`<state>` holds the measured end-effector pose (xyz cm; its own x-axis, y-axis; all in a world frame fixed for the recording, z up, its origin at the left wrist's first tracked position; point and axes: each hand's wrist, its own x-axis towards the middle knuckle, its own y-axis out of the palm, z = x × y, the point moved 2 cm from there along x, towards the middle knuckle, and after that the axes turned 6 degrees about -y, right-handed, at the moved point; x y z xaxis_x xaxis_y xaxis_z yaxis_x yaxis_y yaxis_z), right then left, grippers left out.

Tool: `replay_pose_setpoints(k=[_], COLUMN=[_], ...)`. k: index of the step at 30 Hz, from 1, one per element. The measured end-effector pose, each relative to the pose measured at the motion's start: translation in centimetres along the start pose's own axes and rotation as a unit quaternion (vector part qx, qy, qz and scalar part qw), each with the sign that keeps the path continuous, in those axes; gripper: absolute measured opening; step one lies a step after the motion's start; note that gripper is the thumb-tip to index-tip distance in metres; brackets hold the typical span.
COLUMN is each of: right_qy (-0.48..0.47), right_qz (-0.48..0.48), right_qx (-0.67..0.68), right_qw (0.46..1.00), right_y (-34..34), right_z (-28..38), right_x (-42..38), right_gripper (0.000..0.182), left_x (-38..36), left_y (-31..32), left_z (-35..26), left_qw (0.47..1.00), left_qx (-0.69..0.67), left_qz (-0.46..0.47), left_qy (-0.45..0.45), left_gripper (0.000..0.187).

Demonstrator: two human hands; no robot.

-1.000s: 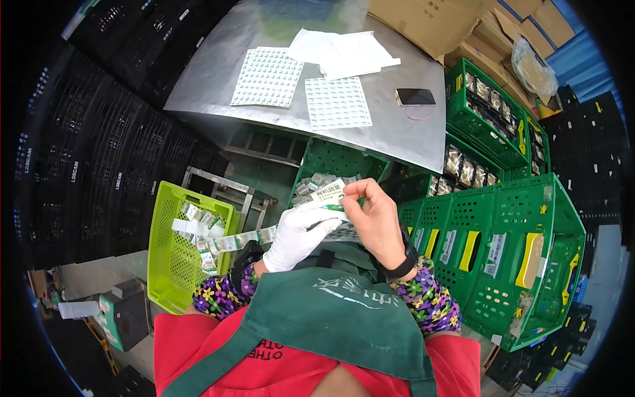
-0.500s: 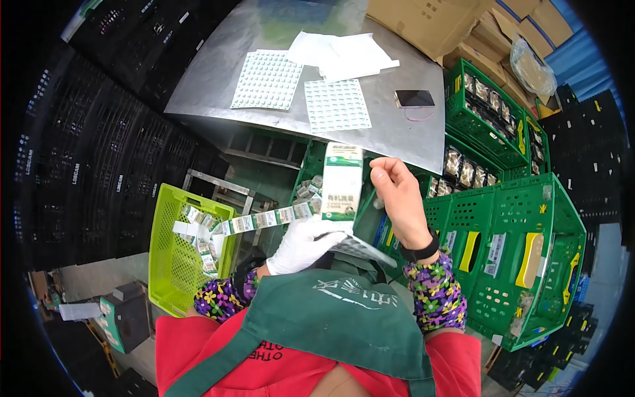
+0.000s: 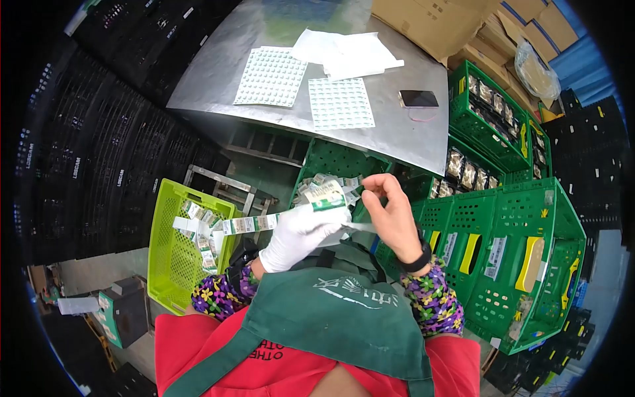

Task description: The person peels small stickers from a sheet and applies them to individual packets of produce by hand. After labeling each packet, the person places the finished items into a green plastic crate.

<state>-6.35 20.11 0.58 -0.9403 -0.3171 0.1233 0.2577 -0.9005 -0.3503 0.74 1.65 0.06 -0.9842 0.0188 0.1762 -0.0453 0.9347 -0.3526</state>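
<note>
My left hand (image 3: 297,238), in a white glove, is closed around a printed white-and-green label strip (image 3: 251,225). Its near end, a larger printed panel (image 3: 326,197), stands up above the glove. From the glove the strip runs left into a lime-green basket (image 3: 159,248), where more of it lies folded. A thin pale sheet edge (image 3: 360,227) shows between my hands, mostly hidden. My bare right hand (image 3: 395,215) is right of the panel, apart from it, fingers curled and thumb near the index finger. Whatever its fingertips hold is too small to make out.
On the metal table (image 3: 218,89) lie sticker sheets (image 3: 340,104), white papers (image 3: 357,54) and a phone (image 3: 419,98). Below its edge, a green crate (image 3: 344,155) holds small packs. Green crates (image 3: 503,258) stand at the right; black crates (image 3: 86,152) are stacked left.
The long printed panel has dropped and tilted, now showing only a short part above the glove. My left hand has moved slightly up and right; my right hand has come slightly lower.
</note>
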Motion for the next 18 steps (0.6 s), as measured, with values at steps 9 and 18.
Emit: replay_pose_setpoints(k=[9,18], right_qy=[0.064,-0.241], right_qz=[0.187,-0.003], right_qx=[-0.173,-0.261], right_qw=[0.965,0.935], right_y=[-1.8,0.9], right_z=[0.2,3.7], right_x=[-2.0,-0.9], right_gripper=[0.018,0.019], left_x=[0.9,1.0], left_y=[-2.0,0.0], left_z=[1.0,0.6], left_qw=[0.941,0.962], left_qx=[-0.175,-0.157], left_qz=[-0.045,-0.044], left_qy=[-0.286,-0.218], left_gripper=[0.018,0.017])
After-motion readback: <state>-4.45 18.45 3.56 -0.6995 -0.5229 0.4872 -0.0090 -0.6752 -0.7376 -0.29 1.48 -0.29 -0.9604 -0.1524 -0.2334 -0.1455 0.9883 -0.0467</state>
